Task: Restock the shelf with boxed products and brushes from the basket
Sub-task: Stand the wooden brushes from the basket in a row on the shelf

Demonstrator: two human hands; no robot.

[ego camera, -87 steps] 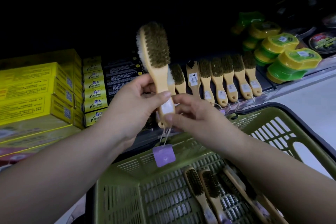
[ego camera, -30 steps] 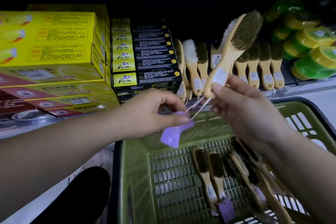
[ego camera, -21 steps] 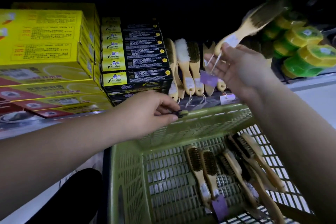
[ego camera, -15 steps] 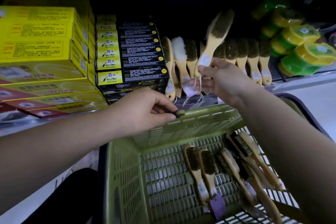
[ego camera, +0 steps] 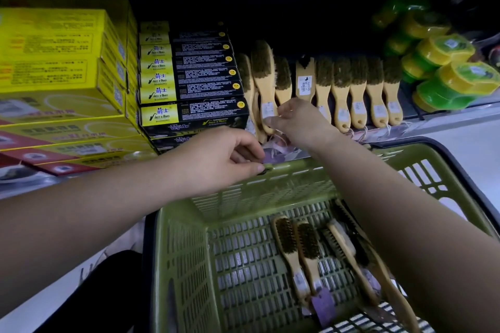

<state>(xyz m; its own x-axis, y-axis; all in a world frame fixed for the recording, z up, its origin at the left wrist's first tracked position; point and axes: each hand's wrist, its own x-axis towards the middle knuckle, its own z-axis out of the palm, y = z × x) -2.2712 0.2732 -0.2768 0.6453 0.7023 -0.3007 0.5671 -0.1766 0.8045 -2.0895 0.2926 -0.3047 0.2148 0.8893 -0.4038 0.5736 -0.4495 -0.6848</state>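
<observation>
My right hand pinches the lower handle of a wooden brush with dark bristles, which stands among the left group of brushes on the shelf. A row of several like brushes stands to its right. My left hand grips the far rim of the green basket, thumb and fingers closed over the edge. Several brushes with purple tags lie in the basket's bottom right, partly hidden by my right forearm.
Black and yellow boxes are stacked left of the brushes, with bigger yellow boxes further left. Green and yellow round packs sit at the shelf's right. The shelf's white front edge runs behind the basket.
My right hand carried the brush from up in the air down and left into the brush row. My left hand let go of the purple tag and took hold of the basket rim.
</observation>
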